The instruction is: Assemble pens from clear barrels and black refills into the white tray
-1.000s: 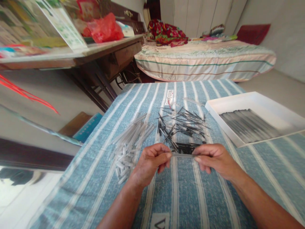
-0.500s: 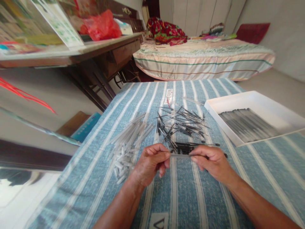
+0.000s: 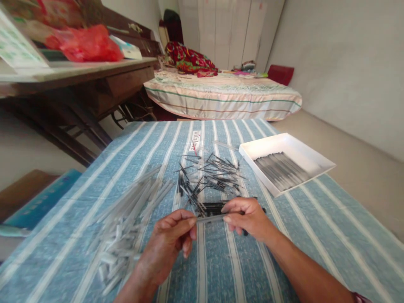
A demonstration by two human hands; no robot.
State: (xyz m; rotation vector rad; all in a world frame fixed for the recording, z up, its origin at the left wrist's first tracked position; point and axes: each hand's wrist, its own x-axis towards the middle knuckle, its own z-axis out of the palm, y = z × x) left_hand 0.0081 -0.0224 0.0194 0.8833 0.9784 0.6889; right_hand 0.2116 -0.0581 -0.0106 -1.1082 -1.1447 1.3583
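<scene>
Between my two hands a translucent grey pen barrel (image 3: 210, 219) lies roughly level. My left hand (image 3: 173, 233) pinches its left end between thumb and forefinger. The right end is in the closed fingers of my right hand (image 3: 248, 216), which hide that part. A small black tip (image 3: 244, 232) shows below the right fingers; I cannot tell what it belongs to. Just beyond the hands are a row of black pen parts (image 3: 213, 207) and a loose heap of thin black refills (image 3: 221, 172). Left of them lie clear grey tubes (image 3: 139, 198) and short grey caps (image 3: 113, 256).
A white open box (image 3: 257, 172) at the right holds a row of grey pens (image 3: 280, 170). Everything rests on a blue striped tablecloth (image 3: 246, 269). Beyond are a bed (image 3: 227, 97) and, at the left, a desk (image 3: 126, 69) with a red plastic bag (image 3: 91, 44).
The view has swung to the right, so everything sits farther left in the picture. Both hands still hold the pen barrel, and a black tip now shows below the right fingers.
</scene>
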